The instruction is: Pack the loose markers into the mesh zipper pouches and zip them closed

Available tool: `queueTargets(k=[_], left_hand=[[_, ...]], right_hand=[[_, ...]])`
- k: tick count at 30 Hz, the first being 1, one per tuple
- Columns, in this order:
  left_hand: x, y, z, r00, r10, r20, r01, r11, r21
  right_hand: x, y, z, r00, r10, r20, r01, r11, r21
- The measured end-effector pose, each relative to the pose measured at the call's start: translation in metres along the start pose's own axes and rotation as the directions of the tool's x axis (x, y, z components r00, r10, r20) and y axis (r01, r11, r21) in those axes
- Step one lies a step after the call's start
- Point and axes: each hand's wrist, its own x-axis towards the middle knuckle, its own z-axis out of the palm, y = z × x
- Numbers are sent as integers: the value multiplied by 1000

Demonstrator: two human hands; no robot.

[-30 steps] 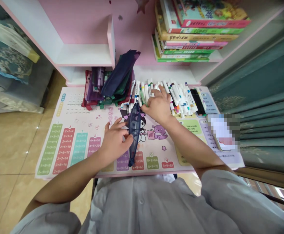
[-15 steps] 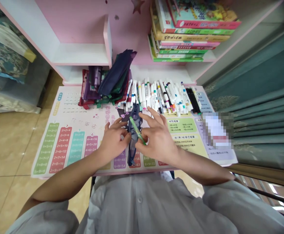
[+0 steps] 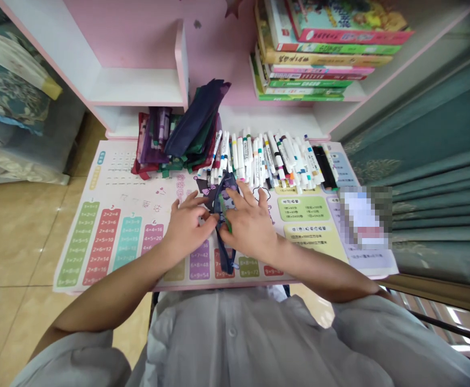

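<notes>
At a pink-and-white study desk, a person leans over a printed times-table desk mat (image 3: 98,252), forearms reaching out from a pale shirt (image 3: 235,344). Mid-mat, a slim navy mesh pencil case (image 3: 227,262) lies lengthwise between the two hands, its far end just short of the markers. Left hand (image 3: 188,228): fingers loosely spread, fingertips at the case's near side; whether they pinch it, I cannot tell. Right hand (image 3: 248,226): fingers spread, lying over the case's right side, no clear pinch. A green marker (image 3: 225,214) sits tilted on the case, between both hands, its lower end hidden. Beyond, loose felt-tip markers (image 3: 270,158) lie side by side in a dense row, beside a heap of folded fabric pouches (image 3: 182,134). Stacked books (image 3: 319,54) fill the shelf above; a teal curtain (image 3: 432,215) hangs to the right.
</notes>
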Motion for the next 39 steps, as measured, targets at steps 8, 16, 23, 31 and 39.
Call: queueTargets(k=[8, 16, 23, 31, 39], left_hand=[[3, -2, 0, 1000, 6, -21, -6, 1000, 24], [-1, 0, 0, 999, 34, -30, -34, 999, 3], [-1, -2, -1, 999, 36, -27, -37, 999, -8], [-1, 0, -2, 999, 27, -18, -27, 999, -20], [-1, 0, -2, 999, 23, -23, -23, 1000, -20]], right_hand=[[-2, -2, -11, 1000, -12, -26, 12, 1000, 27], [55, 56, -5, 909, 304, -284, -329, 943, -43], [80, 82, 21, 912, 321, -254, -360, 925, -120], [83, 71, 13, 931, 354, -90, -365, 914, -178], [33, 50, -24, 936, 239, -257, -249, 968, -8]])
